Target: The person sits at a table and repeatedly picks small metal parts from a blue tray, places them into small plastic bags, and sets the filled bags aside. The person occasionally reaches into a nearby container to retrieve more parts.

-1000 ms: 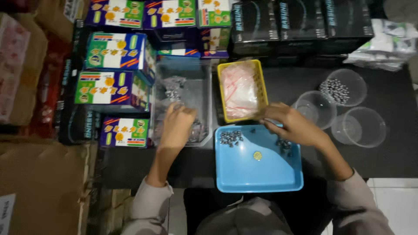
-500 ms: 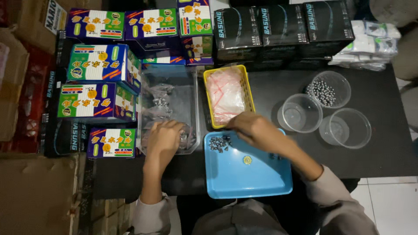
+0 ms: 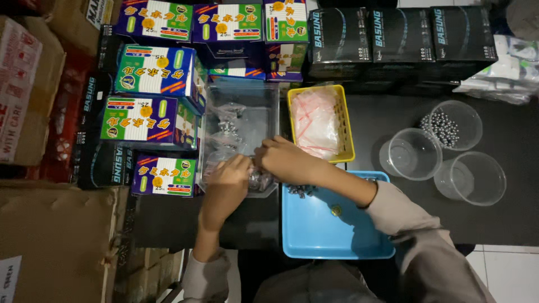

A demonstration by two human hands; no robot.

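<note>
My left hand (image 3: 227, 182) and my right hand (image 3: 281, 160) meet over the near end of a clear plastic bin (image 3: 264, 98) that holds several small clear bags of metal balls (image 3: 227, 132). Both hands close on one small bag (image 3: 257, 178) at the bin's front edge; the fingers hide most of it. To the right of the bin lies a blue tray (image 3: 314, 233) with a little heap of metal balls (image 3: 300, 191) and one small yellow piece (image 3: 336, 210). My right forearm crosses the tray's top left corner.
A yellow basket (image 3: 348, 126) of empty clear bags stands behind the tray. At the right are three clear round cups, one (image 3: 452, 123) with metal balls, two empty (image 3: 410, 152) (image 3: 470, 178). Colourful boxes (image 3: 151, 73) and black boxes (image 3: 393, 33) line the back and left. Brown cartons (image 3: 56, 235) stand at left.
My right hand left the blue tray and moved left to the clear bin, joining my left hand there. The view shifted so the table sits further right.
</note>
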